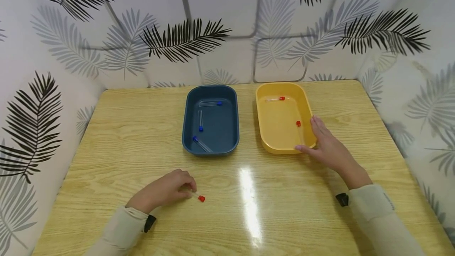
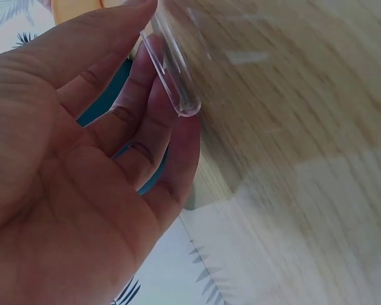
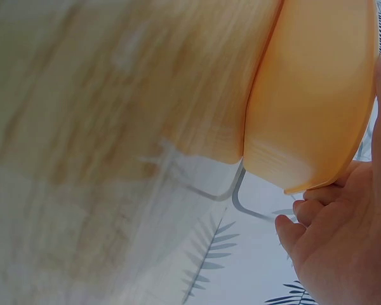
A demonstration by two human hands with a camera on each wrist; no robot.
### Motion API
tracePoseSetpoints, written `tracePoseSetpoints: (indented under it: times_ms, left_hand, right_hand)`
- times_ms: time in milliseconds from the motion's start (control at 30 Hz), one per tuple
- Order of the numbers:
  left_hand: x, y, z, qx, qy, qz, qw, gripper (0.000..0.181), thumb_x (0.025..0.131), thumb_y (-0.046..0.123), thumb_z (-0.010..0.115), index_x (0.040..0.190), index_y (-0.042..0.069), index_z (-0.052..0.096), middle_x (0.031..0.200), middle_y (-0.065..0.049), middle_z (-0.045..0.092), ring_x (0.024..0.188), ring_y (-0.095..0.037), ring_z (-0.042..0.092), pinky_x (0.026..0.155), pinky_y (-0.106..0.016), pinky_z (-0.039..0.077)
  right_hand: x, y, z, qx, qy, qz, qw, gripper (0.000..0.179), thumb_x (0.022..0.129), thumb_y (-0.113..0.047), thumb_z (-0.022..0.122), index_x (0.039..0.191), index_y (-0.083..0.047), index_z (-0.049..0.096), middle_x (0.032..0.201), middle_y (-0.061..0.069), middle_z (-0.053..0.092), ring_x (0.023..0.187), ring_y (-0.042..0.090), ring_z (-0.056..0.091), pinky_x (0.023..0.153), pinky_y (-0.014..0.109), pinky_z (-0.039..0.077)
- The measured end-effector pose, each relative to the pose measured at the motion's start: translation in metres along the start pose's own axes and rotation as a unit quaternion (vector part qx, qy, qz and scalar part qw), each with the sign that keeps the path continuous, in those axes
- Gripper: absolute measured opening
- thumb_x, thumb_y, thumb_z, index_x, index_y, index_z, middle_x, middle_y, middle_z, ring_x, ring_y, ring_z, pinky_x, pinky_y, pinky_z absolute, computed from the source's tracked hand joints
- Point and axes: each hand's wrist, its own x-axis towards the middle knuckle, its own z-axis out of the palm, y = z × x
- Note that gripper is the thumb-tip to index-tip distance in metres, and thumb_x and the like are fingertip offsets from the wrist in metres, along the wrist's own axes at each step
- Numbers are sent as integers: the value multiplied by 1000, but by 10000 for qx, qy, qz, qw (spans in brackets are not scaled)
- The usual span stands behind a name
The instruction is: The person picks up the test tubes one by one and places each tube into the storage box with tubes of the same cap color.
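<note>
My left hand [image 1: 170,188] pinches a clear test tube with a red cap [image 1: 202,198] just above or on the table. In the left wrist view the rounded end of the test tube [image 2: 187,105] lies between thumb and fingers. My right hand [image 1: 332,151] holds the near right corner of a yellow bin [image 1: 281,150], thumb at the near rim and fingers along the right side. Two red-capped tubes lie in it, one at the back [image 1: 282,98], the other near the right side [image 1: 298,123]. In the right wrist view, fingers [image 3: 292,232] curl by the bin's wall.
A dark blue bin [image 1: 227,153] stands left of the yellow one, with three blue-capped tubes [image 1: 200,128] inside. Both stand on a wood-grain table [image 1: 135,129]. Leaf-patterned white sheeting [image 1: 227,60] rises behind and at the sides.
</note>
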Motion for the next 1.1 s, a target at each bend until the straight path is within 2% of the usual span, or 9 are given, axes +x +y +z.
tracePoseSetpoints:
  times_ms: [67, 400, 733, 1100]
  left_hand:
    - [0, 0, 1, -8, 16, 8, 10000, 9, 84, 11, 68, 91, 17, 67, 92, 9, 59, 87, -11, 50, 78, -30, 45]
    - [3, 2, 3, -245, -6, -326, 9992, 8, 86, 14, 68, 90, 19, 63, 87, 10, 55, 82, -9, 50, 75, -29, 45]
    - [6, 3, 3, -427, -55, -314, 9986, 8, 85, 14, 68, 90, 15, 62, 85, 8, 55, 78, -10, 51, 70, -26, 45]
    - [8, 3, 5, -520, -70, -316, 9981, 7, 87, 12, 65, 91, 14, 60, 84, 9, 53, 76, -9, 49, 68, -25, 45]
  right_hand:
    - [0, -1, 0, -5, -12, 11, 10000, 103, 82, -61, 57, 149, -5, 2, 155, 9, -3, 141, 26, 2, 107, 54, 17]
    - [1, 2, 2, -27, -5, 13, 10000, 103, 82, -61, 57, 149, -5, 1, 155, 8, -4, 141, 26, 2, 108, 53, 15]
    - [1, 3, 2, -26, 23, -26, 10000, 104, 82, -60, 58, 148, -3, 2, 155, 13, -2, 140, 28, 4, 108, 53, 16]
    - [1, 2, 2, 12, -14, 54, 10000, 103, 82, -62, 57, 149, -5, 2, 155, 9, -3, 141, 27, 3, 108, 53, 16]
